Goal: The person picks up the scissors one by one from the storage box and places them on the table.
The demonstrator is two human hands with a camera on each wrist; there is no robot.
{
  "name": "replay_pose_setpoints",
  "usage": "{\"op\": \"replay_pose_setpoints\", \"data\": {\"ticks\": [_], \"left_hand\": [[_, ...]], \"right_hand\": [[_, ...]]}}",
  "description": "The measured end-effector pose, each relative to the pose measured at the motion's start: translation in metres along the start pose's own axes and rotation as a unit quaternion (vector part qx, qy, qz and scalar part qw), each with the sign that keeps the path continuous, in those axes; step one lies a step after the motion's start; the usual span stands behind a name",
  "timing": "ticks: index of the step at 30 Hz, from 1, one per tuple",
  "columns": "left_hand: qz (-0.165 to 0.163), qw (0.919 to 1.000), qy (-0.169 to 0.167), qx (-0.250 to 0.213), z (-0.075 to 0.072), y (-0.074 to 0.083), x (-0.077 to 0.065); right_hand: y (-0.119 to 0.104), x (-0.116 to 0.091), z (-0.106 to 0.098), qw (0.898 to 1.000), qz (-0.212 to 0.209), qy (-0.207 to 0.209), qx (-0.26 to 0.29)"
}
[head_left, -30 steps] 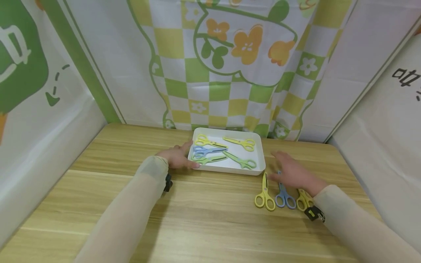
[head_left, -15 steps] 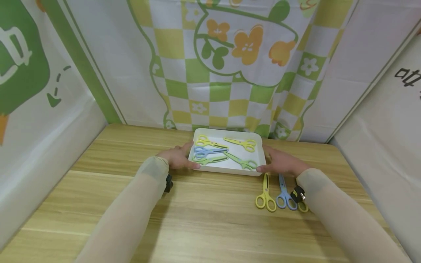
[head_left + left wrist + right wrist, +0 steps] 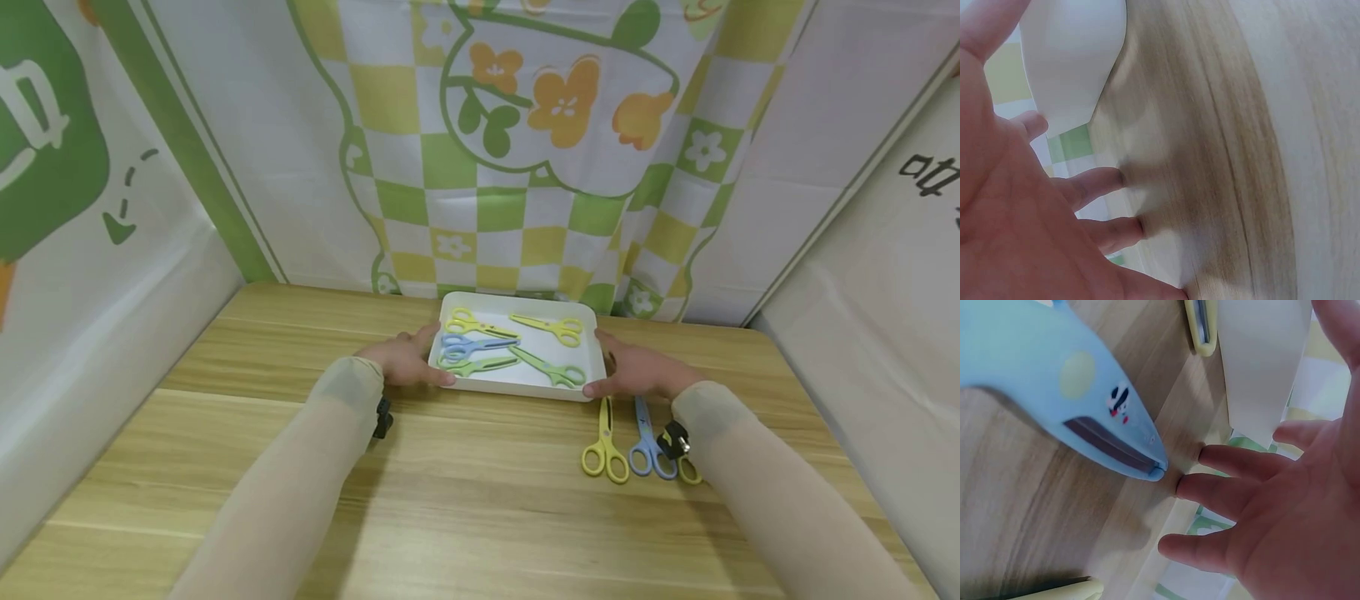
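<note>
A white tray (image 3: 525,390) sits near the table's back edge in the head view. Inside lie several pairs of children's scissors in yellow (image 3: 552,328), blue (image 3: 478,344) and green (image 3: 551,367). My left hand (image 3: 405,360) touches the tray's left end, thumb at the near corner; its other fingers spread over the table in the left wrist view. At the right end my right hand (image 3: 641,369) touches the tray likewise, fingers spread in the right wrist view. Just below it lie blue scissors (image 3: 1079,381) and yellow scissors (image 3: 604,446); another yellow pair (image 3: 689,472) is mostly hidden by my wrist.
The wooden table (image 3: 480,500) runs back to a patterned curtain (image 3: 525,208) right behind the tray. White printed walls (image 3: 885,350) close in the left and right sides.
My right hand has moved left from above the loose scissors to the tray's right end, and has stayed there over the last half second. The left hand and tray have hardly moved.
</note>
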State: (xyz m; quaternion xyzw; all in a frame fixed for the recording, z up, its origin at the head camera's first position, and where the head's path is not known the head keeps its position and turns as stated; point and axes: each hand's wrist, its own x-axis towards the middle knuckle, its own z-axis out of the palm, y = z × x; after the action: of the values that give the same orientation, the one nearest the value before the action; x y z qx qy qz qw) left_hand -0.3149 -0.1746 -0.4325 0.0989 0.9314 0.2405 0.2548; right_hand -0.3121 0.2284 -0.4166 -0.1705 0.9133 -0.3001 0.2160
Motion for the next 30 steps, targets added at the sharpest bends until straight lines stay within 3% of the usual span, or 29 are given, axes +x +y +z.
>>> {"op": "replay_pose_setpoints", "data": {"ticks": [8,16,19,22,24,27,30], "left_hand": [[0.007,1.0000,-0.003,0.003,-0.002,0.003,-0.005],[-0.002,0.9993,-0.032,-0.017,-0.011,0.016,-0.007],[0.021,0.9996,-0.011,0.015,-0.019,0.028,-0.011],[0.058,0.9969,0.037,0.039,-0.025,0.039,-0.014],[0.066,0.9948,0.058,0.053,-0.026,0.045,-0.014],[0.062,0.9923,0.058,0.090,-0.022,0.051,-0.012],[0.039,0.9901,0.025,0.133,-0.015,0.055,-0.012]], "right_hand": [[-0.003,-0.001,-0.004,1.000,0.013,-0.001,-0.022],[-0.005,-0.002,-0.004,0.999,0.030,-0.014,-0.023],[-0.005,-0.002,-0.004,0.999,0.031,-0.014,-0.017],[-0.006,-0.003,-0.004,0.999,0.033,-0.013,-0.016],[-0.007,-0.003,-0.004,0.999,0.036,-0.012,-0.018],[-0.006,-0.003,-0.004,0.999,0.036,-0.012,-0.017],[-0.004,-0.002,-0.004,0.999,0.036,-0.011,-0.017]]}}
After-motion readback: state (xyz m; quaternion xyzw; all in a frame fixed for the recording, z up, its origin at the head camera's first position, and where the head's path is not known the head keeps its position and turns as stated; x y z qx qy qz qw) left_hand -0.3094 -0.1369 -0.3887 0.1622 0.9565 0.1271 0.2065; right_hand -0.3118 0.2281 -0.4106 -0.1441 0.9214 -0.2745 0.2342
